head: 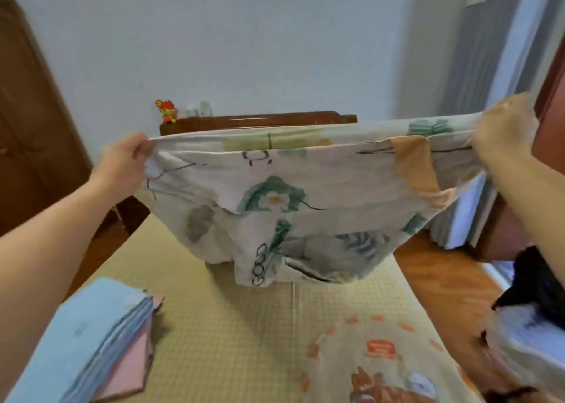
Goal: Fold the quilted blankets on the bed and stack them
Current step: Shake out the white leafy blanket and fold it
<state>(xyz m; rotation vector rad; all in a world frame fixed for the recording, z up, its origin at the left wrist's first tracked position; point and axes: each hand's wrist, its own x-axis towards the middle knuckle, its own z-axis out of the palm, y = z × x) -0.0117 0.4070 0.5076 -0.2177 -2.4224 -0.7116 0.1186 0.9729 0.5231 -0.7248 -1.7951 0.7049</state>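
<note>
Folded blue blanket (82,338) lies left; toy (166,111) tops headboard (260,121).

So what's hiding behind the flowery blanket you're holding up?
Behind the flowery blanket, held up by the left hand and right hand, the top of a wooden headboard peeks out, with a small red toy on it. The rest of the headboard is covered.

**Blankets: one held aloft, one folded, one flat**

White quilted blanket (275,194) with green floral print: doubled over, stretched taut along its upper edge above the bed, lower part sagging to touch the mat. Folded blue-and-pink blanket (101,335): lying at the bed's near left. Cartoon-print blanket (382,369): spread flat, near right, partly out of view.
</note>
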